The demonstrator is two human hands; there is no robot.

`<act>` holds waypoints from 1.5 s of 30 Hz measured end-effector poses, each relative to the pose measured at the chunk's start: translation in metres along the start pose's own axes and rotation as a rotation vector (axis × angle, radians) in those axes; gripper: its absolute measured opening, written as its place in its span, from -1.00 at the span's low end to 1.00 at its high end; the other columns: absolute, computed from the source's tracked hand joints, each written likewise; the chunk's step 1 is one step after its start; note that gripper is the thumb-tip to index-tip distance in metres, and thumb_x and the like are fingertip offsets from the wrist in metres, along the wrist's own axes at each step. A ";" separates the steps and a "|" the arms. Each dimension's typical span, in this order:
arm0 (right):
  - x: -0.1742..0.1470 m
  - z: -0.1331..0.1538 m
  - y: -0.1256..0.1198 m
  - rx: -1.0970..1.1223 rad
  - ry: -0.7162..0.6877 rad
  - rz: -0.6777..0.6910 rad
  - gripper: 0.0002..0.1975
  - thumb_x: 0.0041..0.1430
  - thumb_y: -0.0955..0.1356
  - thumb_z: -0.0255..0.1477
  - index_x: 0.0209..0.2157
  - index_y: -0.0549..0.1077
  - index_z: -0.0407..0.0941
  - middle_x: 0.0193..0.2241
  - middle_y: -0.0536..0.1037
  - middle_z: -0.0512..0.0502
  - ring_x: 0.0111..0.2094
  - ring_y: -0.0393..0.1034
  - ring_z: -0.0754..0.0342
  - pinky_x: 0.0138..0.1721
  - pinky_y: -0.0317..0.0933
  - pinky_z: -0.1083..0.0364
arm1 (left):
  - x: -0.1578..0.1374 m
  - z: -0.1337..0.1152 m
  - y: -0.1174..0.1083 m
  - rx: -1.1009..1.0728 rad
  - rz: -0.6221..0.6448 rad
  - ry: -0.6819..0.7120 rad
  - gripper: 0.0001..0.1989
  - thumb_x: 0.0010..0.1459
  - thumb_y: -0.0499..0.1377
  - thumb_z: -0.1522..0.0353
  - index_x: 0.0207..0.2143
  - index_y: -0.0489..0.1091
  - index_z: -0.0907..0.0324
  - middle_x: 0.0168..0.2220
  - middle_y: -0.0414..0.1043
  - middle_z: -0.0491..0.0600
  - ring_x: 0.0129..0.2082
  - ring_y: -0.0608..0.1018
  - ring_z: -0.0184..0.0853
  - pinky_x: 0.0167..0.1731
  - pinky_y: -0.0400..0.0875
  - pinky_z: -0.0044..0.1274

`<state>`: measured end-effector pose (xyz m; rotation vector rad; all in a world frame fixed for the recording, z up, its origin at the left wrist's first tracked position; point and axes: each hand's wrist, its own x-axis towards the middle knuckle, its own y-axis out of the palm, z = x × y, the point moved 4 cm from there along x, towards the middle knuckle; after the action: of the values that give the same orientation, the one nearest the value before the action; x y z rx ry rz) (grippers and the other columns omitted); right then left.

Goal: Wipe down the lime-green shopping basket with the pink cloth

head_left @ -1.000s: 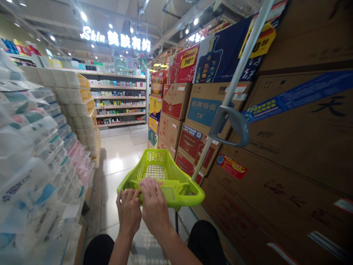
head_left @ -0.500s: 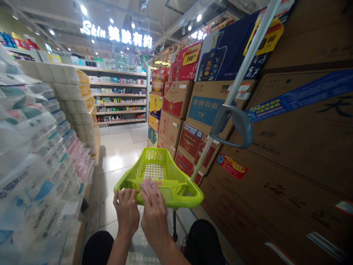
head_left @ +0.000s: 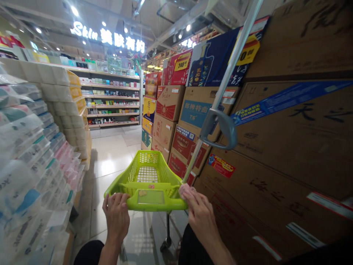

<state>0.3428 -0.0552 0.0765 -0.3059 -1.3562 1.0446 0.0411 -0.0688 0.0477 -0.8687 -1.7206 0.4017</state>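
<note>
Plainly, right hand (head_left: 200,212) closed on crumpled cloth (head_left: 185,192), left hand (head_left: 117,214) curled over smooth plastic cart (head_left: 171,204).

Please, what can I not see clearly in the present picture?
Head view, all four:
Pink cloth: partly hidden by the right hand.
Small pink mark on the green cart: too small to read.
Metal pole: top cut off by upper edge.
Goods on far shelves: too small to identify.

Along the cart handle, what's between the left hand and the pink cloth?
In the head view, a green stretch of handle with a rectangular panel lies between the left hand and the cloth.
</note>
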 end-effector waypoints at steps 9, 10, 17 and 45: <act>0.059 -0.026 0.008 0.227 -0.001 -0.085 -0.67 0.21 0.22 -0.52 -0.13 0.55 -0.05 -0.17 0.39 -0.17 -0.08 0.30 -0.03 -0.06 0.31 -0.03 | 0.004 0.003 0.002 0.017 0.014 0.027 -0.67 0.23 -0.10 0.42 -0.21 0.46 0.10 -0.29 0.47 -0.02 -0.11 0.37 -0.17 0.19 -0.03 -0.20; 0.061 -0.021 0.005 0.203 -0.015 -0.196 -0.66 0.22 0.22 -0.52 -0.08 0.53 -0.03 -0.11 0.37 -0.18 -0.02 0.25 -0.05 0.00 0.27 -0.06 | 0.004 0.004 0.002 0.022 0.024 0.029 -0.67 0.24 -0.10 0.42 -0.20 0.46 0.10 -0.28 0.47 -0.02 -0.10 0.37 -0.18 0.19 -0.04 -0.20; 0.062 -0.001 0.019 -0.052 0.013 0.008 -0.58 0.12 0.20 -0.69 -0.07 0.49 -0.10 -0.06 0.42 -0.20 -0.11 0.24 -0.05 -0.06 0.19 -0.05 | 0.001 -0.001 0.000 0.029 0.042 0.053 -0.65 0.25 -0.12 0.39 -0.18 0.46 0.09 -0.26 0.47 -0.01 -0.09 0.38 -0.17 0.18 -0.02 -0.20; -0.018 0.038 -0.002 0.094 -0.093 -0.131 -0.59 0.14 0.23 -0.68 -0.03 0.43 -0.08 0.02 0.38 -0.18 0.01 0.21 -0.13 -0.01 0.26 -0.15 | 0.117 -0.185 0.019 0.049 0.101 0.524 -0.95 0.03 0.21 0.41 -0.46 0.36 0.17 0.40 -0.15 0.00 0.38 -0.13 0.09 0.24 -0.37 0.14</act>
<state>0.3122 -0.0836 0.0760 -0.0985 -1.3862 1.0189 0.2060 -0.0008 0.1753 -0.9309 -1.1845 0.2523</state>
